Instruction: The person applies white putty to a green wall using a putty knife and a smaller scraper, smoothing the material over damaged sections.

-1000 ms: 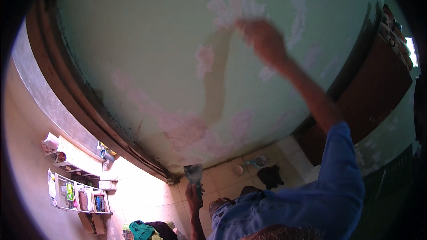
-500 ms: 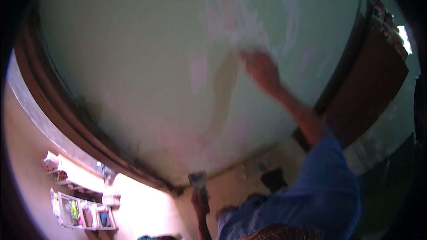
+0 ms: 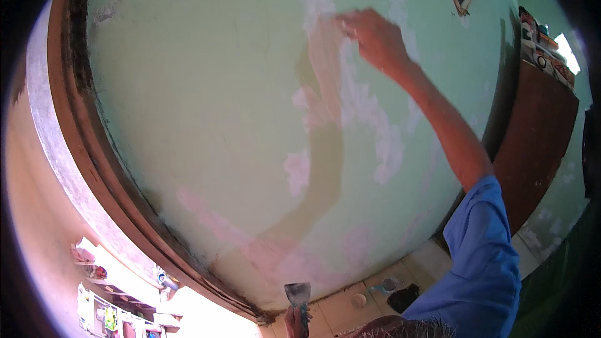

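Note:
A pale green wall [image 3: 206, 106] with whitish and pinkish filler patches [image 3: 360, 100] takes up most of the view. My right hand [image 3: 375, 37] is raised against its upper part, fingertips drawn together at a whitish patch. Whatever those fingers hold, if anything, I cannot make out. An arm-shaped shadow [image 3: 325, 163] falls on the wall below it. Low in the picture, my left hand [image 3: 294, 322] grips a putty knife [image 3: 297, 292] with its broad metal blade pointing up. The blade is apart from my right hand.
A brown wooden frame [image 3: 119, 194] borders the wall on the left. At right stands a dark brown cabinet [image 3: 538, 131] with things on top. On the tiled floor [image 3: 325, 313] lie a small round container [image 3: 358, 300] and a black item [image 3: 402, 298]. A shelf [image 3: 119, 316] stands lower left.
My right hand has moved up the wall to the whitish patch. The view has tilted upward, showing more of the upper wall. My left hand still holds the putty knife, now lower in the picture.

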Demonstrator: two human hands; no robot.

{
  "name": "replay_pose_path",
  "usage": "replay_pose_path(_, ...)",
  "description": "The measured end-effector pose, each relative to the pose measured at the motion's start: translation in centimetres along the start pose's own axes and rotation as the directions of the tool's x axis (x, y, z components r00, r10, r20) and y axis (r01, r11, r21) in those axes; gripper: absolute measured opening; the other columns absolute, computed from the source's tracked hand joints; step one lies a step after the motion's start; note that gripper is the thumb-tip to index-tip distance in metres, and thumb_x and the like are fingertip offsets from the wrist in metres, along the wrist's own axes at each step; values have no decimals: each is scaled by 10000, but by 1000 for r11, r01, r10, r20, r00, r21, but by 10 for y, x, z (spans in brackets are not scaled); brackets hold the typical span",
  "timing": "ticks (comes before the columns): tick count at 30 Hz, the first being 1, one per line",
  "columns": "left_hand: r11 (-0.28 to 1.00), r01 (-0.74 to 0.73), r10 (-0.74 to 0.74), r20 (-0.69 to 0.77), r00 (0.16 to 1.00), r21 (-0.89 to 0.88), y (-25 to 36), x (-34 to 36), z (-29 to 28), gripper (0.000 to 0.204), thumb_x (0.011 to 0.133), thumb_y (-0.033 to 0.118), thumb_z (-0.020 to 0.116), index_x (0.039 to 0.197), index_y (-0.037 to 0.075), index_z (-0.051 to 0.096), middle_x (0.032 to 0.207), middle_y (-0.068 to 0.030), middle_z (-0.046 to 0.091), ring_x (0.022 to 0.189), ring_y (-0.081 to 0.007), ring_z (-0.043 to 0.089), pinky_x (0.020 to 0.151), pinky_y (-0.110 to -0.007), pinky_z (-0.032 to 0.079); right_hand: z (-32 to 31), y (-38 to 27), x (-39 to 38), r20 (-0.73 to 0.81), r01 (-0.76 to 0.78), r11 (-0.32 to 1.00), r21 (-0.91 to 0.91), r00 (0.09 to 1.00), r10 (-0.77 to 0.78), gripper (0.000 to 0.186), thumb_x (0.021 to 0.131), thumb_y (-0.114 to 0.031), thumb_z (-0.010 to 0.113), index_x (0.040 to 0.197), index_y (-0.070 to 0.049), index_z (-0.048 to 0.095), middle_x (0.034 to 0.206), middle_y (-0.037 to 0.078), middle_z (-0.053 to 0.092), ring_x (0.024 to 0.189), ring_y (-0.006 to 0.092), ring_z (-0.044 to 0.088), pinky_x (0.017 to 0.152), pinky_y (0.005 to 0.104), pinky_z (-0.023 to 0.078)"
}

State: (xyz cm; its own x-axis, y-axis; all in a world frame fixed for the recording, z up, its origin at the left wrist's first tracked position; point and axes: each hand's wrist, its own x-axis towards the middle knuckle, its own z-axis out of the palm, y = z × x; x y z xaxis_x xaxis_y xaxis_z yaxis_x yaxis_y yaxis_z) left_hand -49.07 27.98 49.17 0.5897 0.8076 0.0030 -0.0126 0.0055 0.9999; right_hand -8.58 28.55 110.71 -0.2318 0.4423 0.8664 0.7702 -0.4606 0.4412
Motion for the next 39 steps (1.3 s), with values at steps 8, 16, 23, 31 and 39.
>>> replay_pose_path(8, 998, 30, -31, -12, 999, -58, 20, -11, 14, 314, 1030, 294, 475, 1025, 3, 592, 747, -93, 682, 611, -166, 654, 549, -311, 511, -17, 27, 30, -158, -13, 993, 116, 987, 31, 430, 826, 33, 527, 1160, -180, 696, 1075, 36, 704, 995, 262, 635, 821, 388, 528)
replay_pose_path(16, 993, 86, -86, 12, 996, -86, 26, -29, -6, 289, 1032, 251, 454, 1075, -1, 587, 849, -95, 678, 648, -143, 638, 576, -288, 509, -7, -13, -41, 140, 6, 973, 231, 989, -40, 386, 851, 14, 529, 1142, -168, 704, 1124, -3, 698, 1026, 241, 641, 859, 376, 537)
replay_pose_path(23, 988, 100, -93, 67, 993, -117, 35, -35, 4, 296, 1037, 233, 433, 1129, -3, 587, 906, -90, 678, 686, -125, 626, 610, -281, 504, -40, 14, 57, 100, -92, 994, 57, 991, 86, 366, 887, -68, 569, 1235, -141, 653, 1263, 93, 626, 1162, 246, 586, 996, 400, 459)
replay_pose_path(31, 988, 122, -122, 0, 993, -98, 44, -42, 18, 328, 1030, 288, 463, 1083, 1, 613, 869, -89, 680, 677, -126, 620, 605, -272, 493, 56, -126, -255, -33, -144, 959, 244, 987, 156, 492, 743, -44, 713, 1209, -199, 681, 1138, -3, 678, 1017, 199, 610, 854, 344, 534)
replay_pose_path(39, 996, 49, -51, 29, 998, 76, 81, -27, 8, 294, 1041, 241, 413, 1071, 17, 601, 806, -88, 653, 654, -136, 613, 585, -295, 491, 18, -121, -353, 920, -620, -684, 385, 315, 232, 347, 789, -64, 646, 1130, 0, 634, 1131, 105, 664, 1035, 314, 661, 925, 474, 546)
